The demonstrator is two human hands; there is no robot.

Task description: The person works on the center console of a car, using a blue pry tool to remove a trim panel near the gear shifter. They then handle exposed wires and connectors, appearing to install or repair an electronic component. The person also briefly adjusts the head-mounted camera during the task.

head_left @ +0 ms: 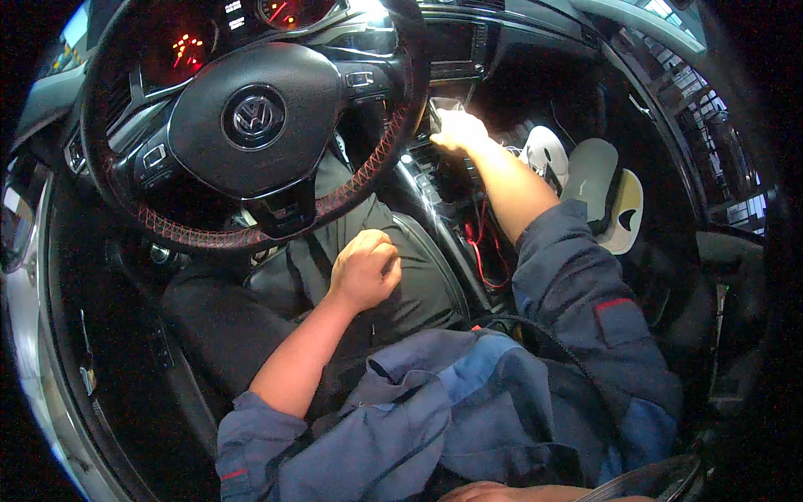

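My left hand (366, 269) rests on my dark-trousered thigh, below the steering wheel (255, 113). Its fingers are curled into a loose fist, and nothing shows in them. Past the wheel's right side, my right hand (461, 132) reaches to the centre console (431, 197), under the dashboard screen. Strong light washes out this hand. Its fingers are bent at a small pale, rectangular thing (443, 106), whose kind I cannot make out. Red cables (475, 247) hang along the console below my right forearm.
On the passenger side lie a white slipper-like thing (548, 155), a grey rounded case (592, 171) and a cream-and-yellow piece (626, 209). Warning lights glow in the instrument cluster (188, 50). Another person's hand (477, 492) shows at the lower edge. A black cord (552, 335) crosses beside my right sleeve.
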